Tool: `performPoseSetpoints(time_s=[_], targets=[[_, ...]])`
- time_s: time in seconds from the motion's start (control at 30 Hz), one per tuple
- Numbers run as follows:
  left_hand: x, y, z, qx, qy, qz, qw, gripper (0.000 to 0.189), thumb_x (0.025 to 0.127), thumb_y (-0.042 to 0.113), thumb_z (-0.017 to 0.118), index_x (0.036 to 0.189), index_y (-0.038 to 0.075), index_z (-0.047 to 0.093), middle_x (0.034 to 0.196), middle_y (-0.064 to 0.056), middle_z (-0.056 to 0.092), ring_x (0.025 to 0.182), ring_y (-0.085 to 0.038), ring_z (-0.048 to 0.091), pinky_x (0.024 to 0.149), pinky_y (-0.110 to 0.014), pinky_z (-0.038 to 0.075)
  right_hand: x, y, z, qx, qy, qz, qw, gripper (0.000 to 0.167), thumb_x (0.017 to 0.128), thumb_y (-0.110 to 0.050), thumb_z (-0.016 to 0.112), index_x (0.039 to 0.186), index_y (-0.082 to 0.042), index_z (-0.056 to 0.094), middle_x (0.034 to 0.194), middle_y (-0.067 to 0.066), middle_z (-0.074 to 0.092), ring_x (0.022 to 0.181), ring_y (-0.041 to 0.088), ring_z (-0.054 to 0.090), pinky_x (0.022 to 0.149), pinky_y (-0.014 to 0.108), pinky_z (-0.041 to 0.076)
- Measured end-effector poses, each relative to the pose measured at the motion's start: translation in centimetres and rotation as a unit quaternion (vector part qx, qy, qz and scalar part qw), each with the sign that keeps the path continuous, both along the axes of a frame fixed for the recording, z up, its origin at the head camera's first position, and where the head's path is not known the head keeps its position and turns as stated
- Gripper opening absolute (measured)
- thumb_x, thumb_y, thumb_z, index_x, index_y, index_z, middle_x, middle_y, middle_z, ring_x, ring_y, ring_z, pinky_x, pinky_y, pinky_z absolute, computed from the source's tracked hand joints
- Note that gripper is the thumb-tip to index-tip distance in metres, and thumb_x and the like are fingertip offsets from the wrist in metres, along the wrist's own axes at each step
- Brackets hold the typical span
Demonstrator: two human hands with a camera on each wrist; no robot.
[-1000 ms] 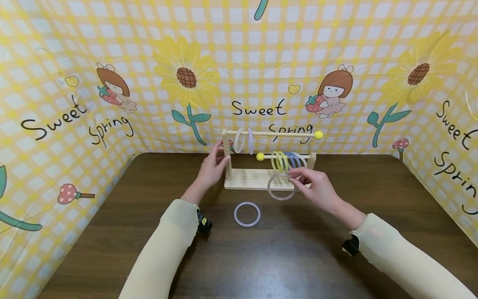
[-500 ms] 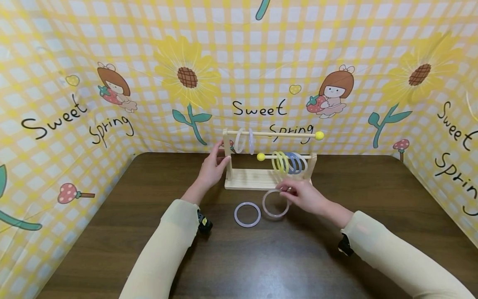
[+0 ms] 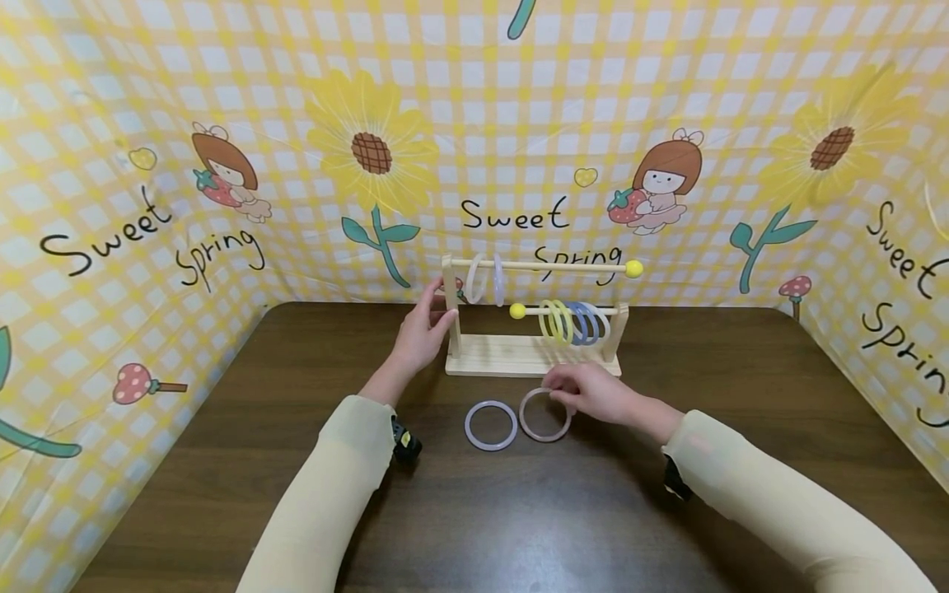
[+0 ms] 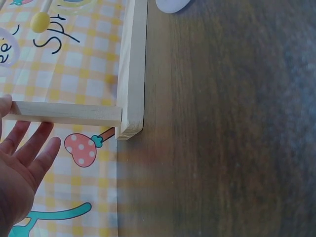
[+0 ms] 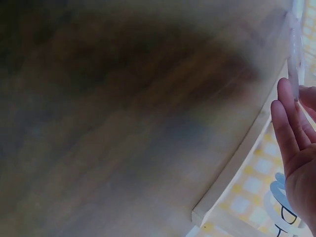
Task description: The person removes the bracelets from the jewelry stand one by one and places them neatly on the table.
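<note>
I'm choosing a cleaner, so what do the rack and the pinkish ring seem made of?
The rack looks like pale, matte wood, with faint grain showing. The pinkish ring looks smooth, glossy and slightly translucent: perhaps plastic, resin or stone.

Ring [image 3: 544, 439], seemingly translucent pink, pinched by right fingers [image 5: 282, 121], upright wooden rack [image 3: 504, 352] held by left fingers [image 4: 46, 157]

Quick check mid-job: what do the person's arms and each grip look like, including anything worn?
The left sleeve and right sleeve are long, plain and pale cream. A black left wrist unit bears a small yellow-green mark; the right wrist unit is also black. Left grip and right grip show no gloves. No cables are visible.
</note>
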State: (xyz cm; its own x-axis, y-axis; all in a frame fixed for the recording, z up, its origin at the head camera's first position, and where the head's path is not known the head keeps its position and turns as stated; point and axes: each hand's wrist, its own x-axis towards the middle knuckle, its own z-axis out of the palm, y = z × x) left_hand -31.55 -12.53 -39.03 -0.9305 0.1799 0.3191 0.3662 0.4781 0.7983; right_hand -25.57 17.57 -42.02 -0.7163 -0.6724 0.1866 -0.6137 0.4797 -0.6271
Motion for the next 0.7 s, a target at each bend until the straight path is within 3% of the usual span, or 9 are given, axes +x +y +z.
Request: performPoseSetpoints(time_s=[0.1,0.33,0.47,0.7], targets=[[0.01,0.00,-0.01,0.001,0.000,0.000,1.0000,0.057,0.101,0.017,0.055,0.151,0.015,0.028,0.128,-0.018,0.055,0.114,-0.036,0.058,0.095,-0.048,0.047,-0.36,-0.15,-0.21,0.015,0.018,0.004,0.9997,0.010,0.089,0.003,0.065,0.099,0.000,0.066,0.086,0.007,0.068,0.058,0.007,0.057,0.055,0.024,0.051],[0.06,0.00,0.06,0.000,-0.004,0.001,1.0000,0.057,0.101,0.018,0.055,0.151,0.017,0.028,0.128,-0.017,0.055,0.114,-0.035,0.058,0.095,-0.048,0.046,-0.86,-0.56,-0.57,0.074,0.118,0.004,0.9903,0.010,0.084,-0.001,0.072,0.091,-0.007,0.071,0.090,-0.001,0.068,0.080,0.012,0.061,0.072,0.030,0.051],[0.09,-0.02,0.13,-0.002,-0.003,0.001,1.0000,0.057,0.101,0.017,0.055,0.151,0.016,0.028,0.128,-0.017,0.055,0.114,-0.035,0.058,0.095,-0.048,0.047,-0.84,-0.84,-0.54,0.093,0.130,-0.005,0.9872,0.009,0.083,-0.005,0.074,0.090,-0.011,0.071,0.089,-0.004,0.067,0.086,0.013,0.062,0.077,0.032,0.050],[0.00,0.03,0.17,-0.003,-0.004,0.001,1.0000,0.057,0.101,0.017,0.055,0.151,0.016,0.028,0.128,-0.017,0.055,0.115,-0.035,0.057,0.095,-0.048,0.046,-0.99,-0.90,-0.60,0.098,0.127,-0.007,0.9870,0.010,0.082,-0.006,0.075,0.089,-0.012,0.072,0.087,-0.005,0.065,0.084,0.013,0.061,0.074,0.032,0.050]])
